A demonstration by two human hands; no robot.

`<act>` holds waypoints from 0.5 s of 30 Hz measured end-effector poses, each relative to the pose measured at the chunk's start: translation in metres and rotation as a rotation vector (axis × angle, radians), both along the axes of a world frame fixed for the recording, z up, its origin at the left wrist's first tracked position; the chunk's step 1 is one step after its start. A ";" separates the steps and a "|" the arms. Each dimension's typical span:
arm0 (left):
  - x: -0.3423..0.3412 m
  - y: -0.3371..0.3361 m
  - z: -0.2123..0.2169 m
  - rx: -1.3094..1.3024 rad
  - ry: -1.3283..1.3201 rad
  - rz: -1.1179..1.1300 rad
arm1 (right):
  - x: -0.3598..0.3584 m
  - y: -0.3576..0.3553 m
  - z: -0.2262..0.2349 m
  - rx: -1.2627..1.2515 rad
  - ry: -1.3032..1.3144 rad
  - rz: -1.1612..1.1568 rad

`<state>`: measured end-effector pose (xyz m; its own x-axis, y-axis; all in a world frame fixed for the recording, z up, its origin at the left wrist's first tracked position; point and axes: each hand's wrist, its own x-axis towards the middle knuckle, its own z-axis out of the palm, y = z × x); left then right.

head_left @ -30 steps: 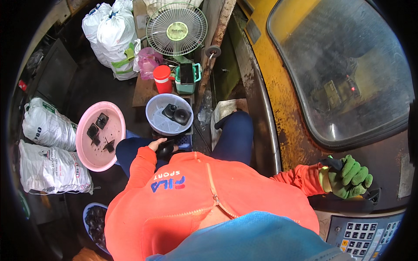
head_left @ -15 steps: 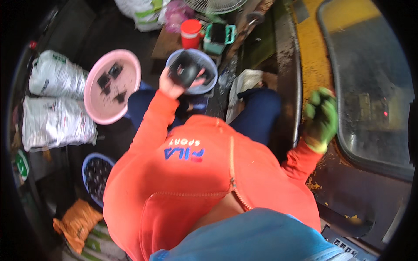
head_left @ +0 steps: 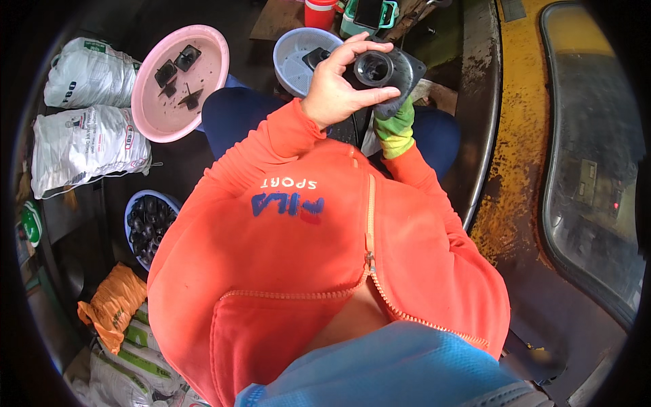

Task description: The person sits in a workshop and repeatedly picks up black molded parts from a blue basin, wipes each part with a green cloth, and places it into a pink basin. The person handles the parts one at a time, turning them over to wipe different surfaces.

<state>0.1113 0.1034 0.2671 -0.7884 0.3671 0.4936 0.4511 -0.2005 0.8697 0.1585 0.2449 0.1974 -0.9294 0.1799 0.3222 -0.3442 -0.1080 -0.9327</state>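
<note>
Since the earlier frames the right hand [head_left: 395, 125], in a green glove, has come off the yellow machine [head_left: 522, 136] and joined the left hand [head_left: 336, 88] in front of the chest; the black part [head_left: 385, 71], which the left hand was lifting out of the blue basin [head_left: 298, 54], is now held up between both.

Head view: the left hand is bare, its fingers closed round the part's near edge, thumb across the face. The gloved right hand grips the part from below; its fingers are mostly hidden behind it. The part is a flat black plate with a round collar in the middle, and the collar's opening faces up toward the camera. The plate's long axis runs from upper left to lower right.

The blue basin sits on the floor just behind the hands and holds another dark piece. Left of it a pink basin [head_left: 178, 81] carries several small black pieces. Further left lie two white sacks [head_left: 88, 142]. By the left knee a blue bowl [head_left: 150, 224] is full of dark parts. A red cup [head_left: 321, 10] stands at the top edge. The orange jacket [head_left: 319, 258] fills the lower middle and hides the lap.
</note>
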 end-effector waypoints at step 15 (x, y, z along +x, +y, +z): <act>-0.005 -0.007 0.001 -0.035 0.072 -0.035 | -0.005 0.005 0.043 0.409 0.076 0.140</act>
